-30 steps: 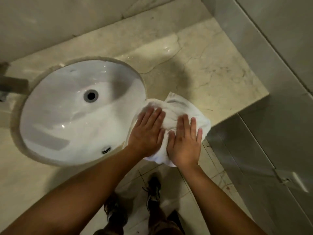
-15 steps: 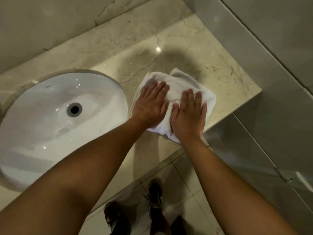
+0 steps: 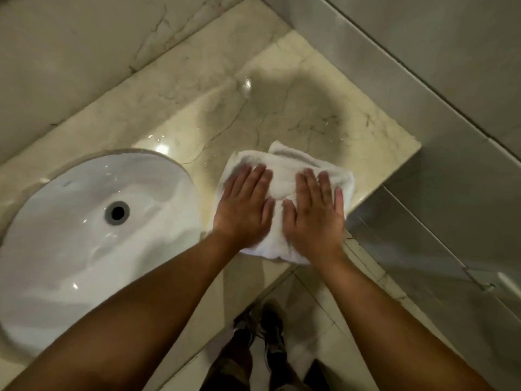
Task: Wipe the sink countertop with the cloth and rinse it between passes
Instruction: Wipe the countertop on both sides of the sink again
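Marble worktop (image 3: pixel 296 88), basin (image 3: pixel 93 235) left: cloth (image 3: pixel 284 176) pulled back to near edge under flat left hand (image 3: pixel 244 210) and right hand (image 3: pixel 314 218); wiping pass continues, rinse pending.

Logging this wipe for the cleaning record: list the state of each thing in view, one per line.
cloth: bunched flat on the countertop, near edge overhanging the front.
left hand: fingers straight, pressing the cloth.
right hand: fingers straight, pressing the cloth.
countertop: wet, glossy streaks behind the cloth.
sink: no standing water, drain open.
shoes: on the floor tiles below.
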Available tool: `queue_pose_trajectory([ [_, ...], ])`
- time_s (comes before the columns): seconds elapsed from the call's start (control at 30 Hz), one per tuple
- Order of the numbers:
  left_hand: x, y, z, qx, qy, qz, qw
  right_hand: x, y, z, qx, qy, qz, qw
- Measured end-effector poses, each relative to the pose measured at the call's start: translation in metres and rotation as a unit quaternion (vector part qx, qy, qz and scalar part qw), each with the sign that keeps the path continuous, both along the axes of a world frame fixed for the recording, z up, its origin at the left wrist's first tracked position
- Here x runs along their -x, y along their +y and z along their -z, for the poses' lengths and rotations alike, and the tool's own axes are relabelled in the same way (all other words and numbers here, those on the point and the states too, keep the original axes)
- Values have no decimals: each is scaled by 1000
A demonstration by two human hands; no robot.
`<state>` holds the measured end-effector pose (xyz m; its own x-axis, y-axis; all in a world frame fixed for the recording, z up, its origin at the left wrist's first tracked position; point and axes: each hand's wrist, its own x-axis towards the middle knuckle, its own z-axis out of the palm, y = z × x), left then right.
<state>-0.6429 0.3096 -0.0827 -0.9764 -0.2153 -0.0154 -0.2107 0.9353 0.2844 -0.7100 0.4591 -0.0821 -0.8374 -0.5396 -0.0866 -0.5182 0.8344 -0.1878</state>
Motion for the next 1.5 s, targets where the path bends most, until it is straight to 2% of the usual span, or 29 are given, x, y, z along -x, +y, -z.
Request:
queue_pose_trajectory([
  [0.2,91,10,6,-12,-21,13,1000,83,12,5,-7,6,50,999],
  [0.33,73,18,13,-30,5,8,1000,56,10,10,-6,4,100,995],
  [0.47,12,21,15,-24,-17,37,999,-20,8,10,10,4,140,990],
  [0.53,2,18,13,-8,-35,51,998,-32,8,8,10,-5,144,990],
  [0.67,32,15,4,1,-34,81,996,-1,14,2,16,-10,137,990],
  [0.77,83,25,2,-11,-18,84,996,46,25,-2,23,-2,155,988],
  [0.9,153,45,1,3,-29,78,996,127,43,-1,-19,11,120,992],
  [1.0,174,51,5,10,-13,72,997,159,55,3,-37,21,90,995],
  [1.13,152,56,13,-16,25,59,998,139,60,12,-10,27,96,995],
  [1.27,120,54,8,-30,16,39,999,114,53,10,1,40,72,997],
  [1.5,107,53,7,-7,-18,34,999,106,53,4,-16,6,45,999],
])
